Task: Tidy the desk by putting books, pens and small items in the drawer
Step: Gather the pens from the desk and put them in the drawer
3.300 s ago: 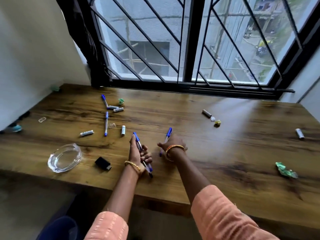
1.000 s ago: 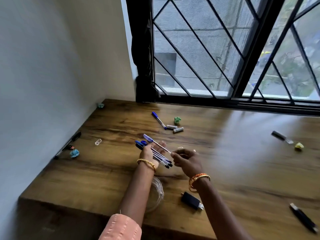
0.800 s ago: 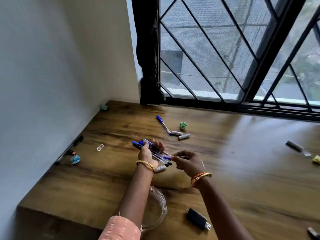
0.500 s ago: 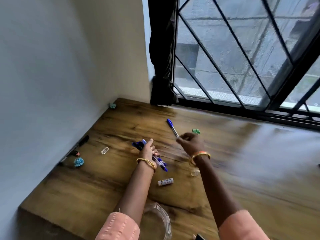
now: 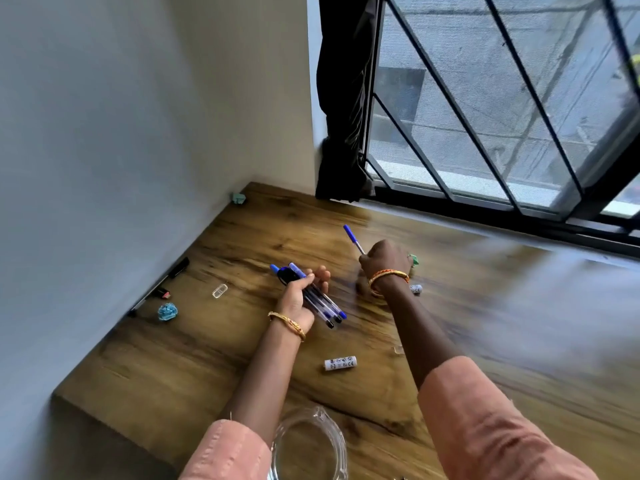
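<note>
My left hand [image 5: 300, 295] grips a bundle of several blue-capped pens [image 5: 320, 303] just above the wooden desk [image 5: 214, 358]. My right hand [image 5: 384, 261] is farther back and to the right, its fingers closed round one more blue pen [image 5: 353, 239] whose cap end sticks up and left. A white battery [image 5: 340, 363] lies on the desk between my forearms. A second small white cylinder [image 5: 416, 289] lies just right of my right wrist. No drawer is in view.
A glass dish [image 5: 311, 445] sits at the near desk edge. Along the left wall lie a black pen [image 5: 176, 270], a blue paper ball [image 5: 167, 312] and a clear clip [image 5: 220, 291]. Green scraps [image 5: 413, 260] [image 5: 238, 198] lie farther back. The barred window [image 5: 485, 133] bounds the far side.
My right hand has lifted the far blue pen off the desk. The camera has swung left and closer; my left hand still holds its pen bundle.
</note>
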